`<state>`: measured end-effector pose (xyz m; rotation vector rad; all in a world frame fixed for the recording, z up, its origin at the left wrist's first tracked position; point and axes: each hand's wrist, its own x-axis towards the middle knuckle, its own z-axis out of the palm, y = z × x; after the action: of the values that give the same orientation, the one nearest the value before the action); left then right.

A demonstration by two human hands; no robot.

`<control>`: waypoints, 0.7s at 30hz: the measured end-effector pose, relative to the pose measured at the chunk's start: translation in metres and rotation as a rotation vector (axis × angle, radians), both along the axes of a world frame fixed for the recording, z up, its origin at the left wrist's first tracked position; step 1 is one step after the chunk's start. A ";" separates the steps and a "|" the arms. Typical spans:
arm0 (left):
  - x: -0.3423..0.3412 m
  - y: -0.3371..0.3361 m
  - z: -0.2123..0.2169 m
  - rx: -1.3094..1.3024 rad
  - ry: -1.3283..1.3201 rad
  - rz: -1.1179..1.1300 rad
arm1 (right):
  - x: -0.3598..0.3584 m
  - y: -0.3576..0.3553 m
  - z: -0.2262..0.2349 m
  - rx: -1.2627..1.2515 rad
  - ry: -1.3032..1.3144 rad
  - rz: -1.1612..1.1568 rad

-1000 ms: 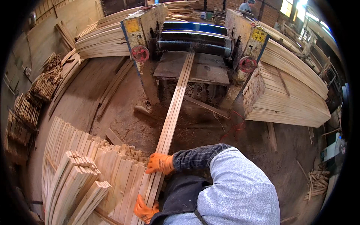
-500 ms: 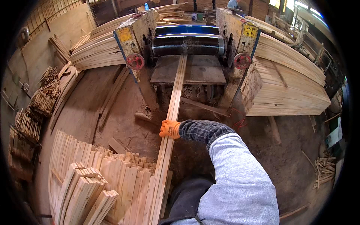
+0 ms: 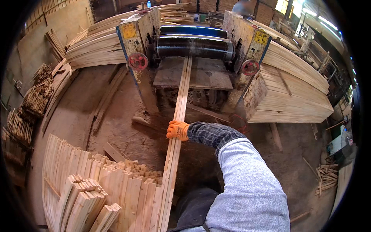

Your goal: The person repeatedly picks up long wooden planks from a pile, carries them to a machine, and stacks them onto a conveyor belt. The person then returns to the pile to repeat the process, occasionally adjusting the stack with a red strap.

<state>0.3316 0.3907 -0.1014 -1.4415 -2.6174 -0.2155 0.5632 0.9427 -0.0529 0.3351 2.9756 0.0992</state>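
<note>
- The long pale plank [image 3: 178,116] runs from the machine's table far ahead all the way back to the near edge, its near end lying along the right side of the board pile.
- The right hand [image 3: 177,130], in an orange glove, is wrapped around the plank about halfway along, fingers curled over it, so it's gripping the wood.
- Left hand isn't showing anywhere, only the grey sleeve and checked cuff of the right arm coming in from the bottom.
- Near left: a pile of cut boards [image 3: 96,185], ends fanned out, some stacked on top of others.
- Far middle: the planer-type machine [image 3: 193,46] with a dark roller, a flat table in front, and a red handwheel [image 3: 138,61] on each side.
- Right of the machine there's a big stack of planks [image 3: 290,96]; another stack [image 3: 92,50] sits far left.
- Bundles of thin sticks [image 3: 34,96] line the left edge, and the dirt floor [image 3: 116,116] has scraps on it.
</note>
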 end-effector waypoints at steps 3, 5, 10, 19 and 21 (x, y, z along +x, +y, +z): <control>-0.002 0.004 -0.001 0.004 0.001 -0.007 | -0.001 0.011 -0.013 0.037 0.037 0.027; -0.003 0.003 -0.003 0.004 0.006 -0.011 | -0.001 0.010 -0.007 0.055 0.058 0.055; -0.004 0.010 -0.005 0.015 0.007 -0.019 | 0.000 0.016 -0.011 0.039 0.100 0.032; -0.003 0.013 -0.008 0.002 0.007 -0.030 | 0.003 0.017 -0.011 0.015 0.093 0.000; -0.003 0.014 -0.007 0.001 0.004 -0.037 | 0.004 0.021 -0.015 0.032 0.115 -0.001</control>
<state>0.3291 0.4050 -0.1086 -1.4901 -2.5889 -0.2176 0.5671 0.9634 -0.0677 0.3587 3.0907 0.1321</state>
